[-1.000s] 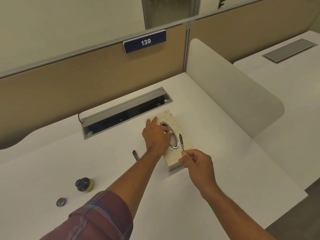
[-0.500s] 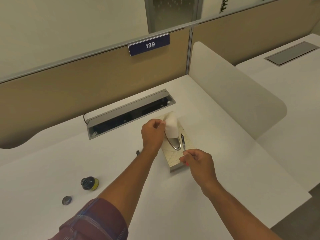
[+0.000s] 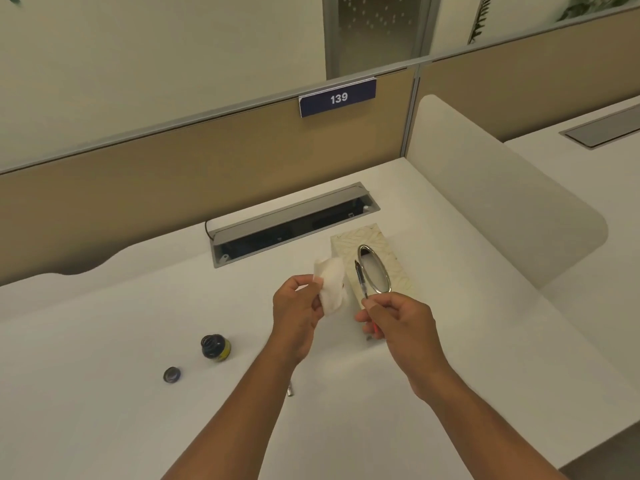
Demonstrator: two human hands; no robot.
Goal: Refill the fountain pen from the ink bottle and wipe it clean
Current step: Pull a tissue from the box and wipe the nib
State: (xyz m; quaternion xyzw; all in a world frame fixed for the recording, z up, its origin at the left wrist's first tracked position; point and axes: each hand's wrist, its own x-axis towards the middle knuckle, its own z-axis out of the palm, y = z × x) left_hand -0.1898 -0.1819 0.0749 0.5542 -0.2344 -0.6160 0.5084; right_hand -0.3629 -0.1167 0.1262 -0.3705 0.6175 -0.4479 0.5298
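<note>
My left hand pinches a white tissue and holds it up above the white desk. My right hand grips the dark fountain pen, nib pointing up and away, just right of the tissue and apart from it. Behind both stands the cream tissue box with its oval metal-rimmed opening. The open ink bottle sits on the desk to the left, and its round cap lies in front of it. A small pen part shows beside my left forearm.
An open grey cable tray is sunk into the desk behind the tissue box. A tan partition with a blue "139" sign closes the back, and a white curved divider walls off the right side.
My left hand pulled a tissue out of the box and drew it back towards me and to the left. My right hand stayed beside the box with the pen.
</note>
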